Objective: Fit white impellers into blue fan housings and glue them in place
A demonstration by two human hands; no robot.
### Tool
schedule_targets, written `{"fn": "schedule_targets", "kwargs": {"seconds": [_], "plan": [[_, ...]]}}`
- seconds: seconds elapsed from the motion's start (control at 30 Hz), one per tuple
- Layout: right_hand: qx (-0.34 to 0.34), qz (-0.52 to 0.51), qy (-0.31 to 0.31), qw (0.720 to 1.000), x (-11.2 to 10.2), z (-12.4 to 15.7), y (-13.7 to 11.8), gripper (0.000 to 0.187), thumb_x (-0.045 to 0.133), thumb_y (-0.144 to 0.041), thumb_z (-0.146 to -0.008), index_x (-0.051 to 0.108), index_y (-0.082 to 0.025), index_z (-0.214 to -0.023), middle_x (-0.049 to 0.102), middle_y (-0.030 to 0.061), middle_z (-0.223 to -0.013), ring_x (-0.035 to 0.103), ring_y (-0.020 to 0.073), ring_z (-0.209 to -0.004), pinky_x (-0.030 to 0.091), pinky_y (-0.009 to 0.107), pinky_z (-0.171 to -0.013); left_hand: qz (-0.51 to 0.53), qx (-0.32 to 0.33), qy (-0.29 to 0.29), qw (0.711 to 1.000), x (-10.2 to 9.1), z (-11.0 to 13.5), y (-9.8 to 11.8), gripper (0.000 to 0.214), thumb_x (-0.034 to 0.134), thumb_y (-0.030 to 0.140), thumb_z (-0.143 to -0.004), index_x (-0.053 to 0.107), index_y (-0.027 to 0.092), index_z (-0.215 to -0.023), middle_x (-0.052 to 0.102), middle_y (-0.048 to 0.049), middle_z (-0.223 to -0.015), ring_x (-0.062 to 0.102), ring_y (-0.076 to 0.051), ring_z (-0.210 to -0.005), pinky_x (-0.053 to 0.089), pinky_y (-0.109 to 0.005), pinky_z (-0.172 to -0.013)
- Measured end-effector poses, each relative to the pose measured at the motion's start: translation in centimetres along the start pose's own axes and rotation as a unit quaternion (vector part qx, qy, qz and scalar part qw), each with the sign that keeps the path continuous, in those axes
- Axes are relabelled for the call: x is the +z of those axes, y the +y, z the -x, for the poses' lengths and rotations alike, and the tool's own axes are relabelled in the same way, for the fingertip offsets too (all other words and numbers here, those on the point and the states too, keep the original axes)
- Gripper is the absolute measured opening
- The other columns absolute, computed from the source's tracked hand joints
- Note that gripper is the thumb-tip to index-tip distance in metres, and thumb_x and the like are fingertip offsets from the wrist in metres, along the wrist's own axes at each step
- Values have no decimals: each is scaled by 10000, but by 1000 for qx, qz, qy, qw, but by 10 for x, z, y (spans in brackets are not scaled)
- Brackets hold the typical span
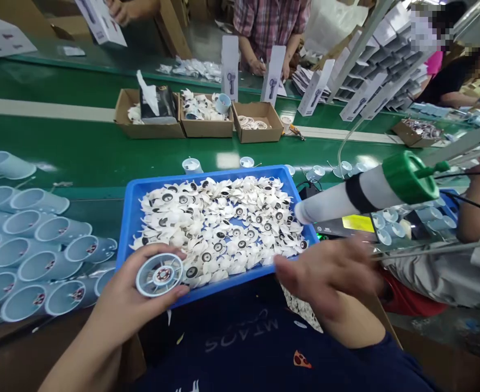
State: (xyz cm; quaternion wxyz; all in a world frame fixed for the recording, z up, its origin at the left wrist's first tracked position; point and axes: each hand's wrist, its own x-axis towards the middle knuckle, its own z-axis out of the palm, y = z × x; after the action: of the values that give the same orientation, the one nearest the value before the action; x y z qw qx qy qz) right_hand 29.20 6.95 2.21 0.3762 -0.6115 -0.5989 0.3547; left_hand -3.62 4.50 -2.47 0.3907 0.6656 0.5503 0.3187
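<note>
My left hand (136, 288) grips a round pale-blue fan housing (159, 275) with a grille and a motor in its middle, held at the front left corner of a blue tray (130, 218). The tray is heaped with several small white fan blades (219, 228). My right hand (325, 269) hovers at the tray's front right edge, fingers curled and blurred by motion; whether it holds anything is unclear. A white glue cartridge with a green cap (370, 190) points at the tray's right side.
Several pale-blue fan housings (36, 256) lie stacked at the left. Cardboard boxes (205, 125) of parts and upright white product cartons (229, 68) stand beyond the green conveyor (80, 147). Other people work across the belt and at the right.
</note>
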Motion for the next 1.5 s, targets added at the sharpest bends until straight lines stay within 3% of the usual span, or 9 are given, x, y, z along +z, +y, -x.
{"fn": "schedule_targets", "kwargs": {"seconds": [0.1, 0.2, 0.5, 0.73, 0.97, 1.07, 1.17, 1.23, 1.5], "plan": [[-169, 291, -171, 926, 39, -40, -2, 361, 480, -203, -1006, 631, -317, -1313, 606, 55, -1432, 470, 298, -1422, 368, 540, -1201, 8, 2, 12, 1000, 2, 0, 1, 596, 813, 604, -724, 567, 279, -1158, 731, -86, -1125, 696, -322, -1118, 592, -414, -909], [-170, 438, -247, 847, 73, -87, -3, 411, 385, -57, -989, 654, -153, -1285, 626, 154, -1362, 591, 280, -1257, 472, 452, -1065, -1, 9, 4, 1000, 7, -2, 4, 579, 813, 585, -730, 580, 271, -1156, 722, -78, -1141, 702, -296, -1082, 584, -380, -900], [-30, 482, -270, 833, 94, -124, -14, 340, 604, -94, -871, 710, -77, -1193, 724, 211, -1193, 696, 310, -1092, 548, 387, -885, 0, -9, -8, 1000, 3, 7, -4, 573, 805, 571, -735, 587, 249, -1155, 725, -101, -1158, 716, -296, -1057, 578, -375, -886], [24, 457, -227, 860, 107, -125, -18, 322, 616, -180, -897, 707, -69, -1185, 703, 247, -1247, 671, 343, -1160, 535, 458, -934, 18, 9, -43, 999, 16, 2, -1, 614, 794, 561, -743, 568, 250, -1221, 732, -108, -1132, 724, -304, -1027, 591, -375, -831], [-40, 281, -257, 924, 84, -82, -11, 303, 539, -213, -990, 601, -153, -1281, 698, 130, -1257, 665, 214, -1150, 512, 383, -1020, -4, 13, -19, 1000, 8, 13, -1, 612, 801, 575, -731, 581, 256, -1204, 740, -100, -1138, 718, -312, -1070, 574, -405, -914], [20, -21, -328, 944, 75, -48, -5, 298, 598, -322, -975, 579, -185, -1239, 739, 48, -1067, 727, 139, -957, 564, 319, -942, 15, -16, 20, 1000, 2, 21, -8, 654, 812, 589, -715, 567, 258, -1224, 739, -103, -1152, 712, -316, -1091, 566, -425, -944], [141, -366, -367, 843, 73, -20, 1, 456, 850, -459, -773, 633, -212, -1089, 747, 1, -919, 754, 152, -846, 584, 341, -914, 25, -28, 51, 998, 1, 25, -11, 675, 813, 589, -716, 555, 257, -1244, 725, -114, -1185, 692, -324, -1131, 555, -438, -969], [186, -438, -375, 796, 75, -9, 3, 543, 942, -461, -659, 659, -219, -1055, 757, -16, -898, 757, 138, -796, 589, 312, -886, 16, -11, 53, 998, 2, 24, -9, 640, 806, 563, -732, 556, 257, -1236, 710, -109, -1203, 681, -320, -1143, 556, -425, -970], [212, -494, -388, 749, 80, -4, 3, 521, 976, -393, -634, 687, -199, -1023, 763, -34, -846, 748, 118, -744, 607, 306, -855, -56, 84, 4, 995, 7, 25, 8, 539, 639, 339, -848, 483, 264, -1358, 618, -92, -1323, 642, -279, -1208, 537, -373, -1017]]}}
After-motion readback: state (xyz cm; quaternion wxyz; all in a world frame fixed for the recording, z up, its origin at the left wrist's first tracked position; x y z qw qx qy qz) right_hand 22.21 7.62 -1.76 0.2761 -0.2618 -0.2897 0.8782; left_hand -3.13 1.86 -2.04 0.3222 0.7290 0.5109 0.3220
